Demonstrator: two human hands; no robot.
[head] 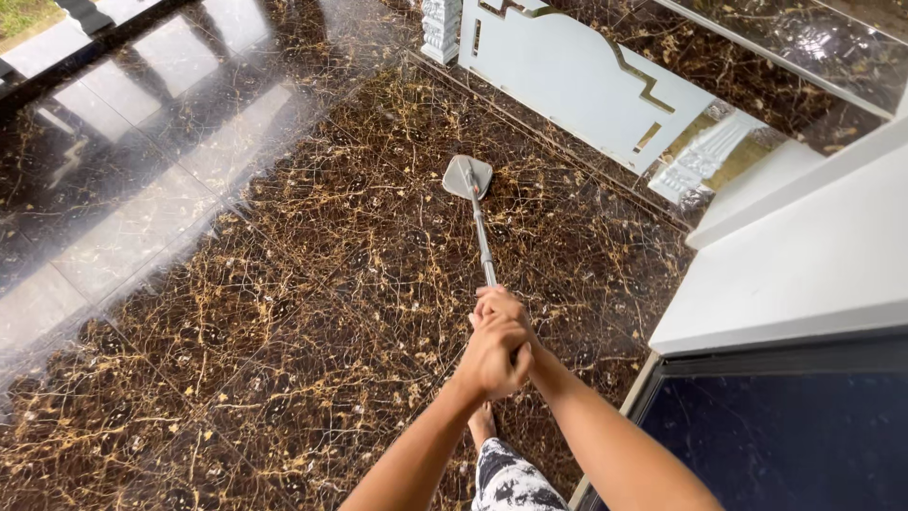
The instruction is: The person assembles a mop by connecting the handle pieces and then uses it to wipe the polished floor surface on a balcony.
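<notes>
A mop with a thin metal handle [481,241] and a flat grey triangular head [465,176] rests on the glossy dark marble floor [284,312]. Both my hands clasp the near end of the handle, one over the other. My left hand [489,358] sits lower and nearer me. My right hand [501,308] wraps just above it, closer to the mop head. The mop head lies flat on the floor about a metre ahead of me. My bare foot [481,423] and a patterned trouser leg [511,483] show below my hands.
A white ledge [804,265] and a dark panel [785,435] stand at the right. A pale ornamental railing panel [577,76] and white balusters [705,156] line the far edge. A raised marble step [804,47] runs behind them. Bright reflections cover the floor at left.
</notes>
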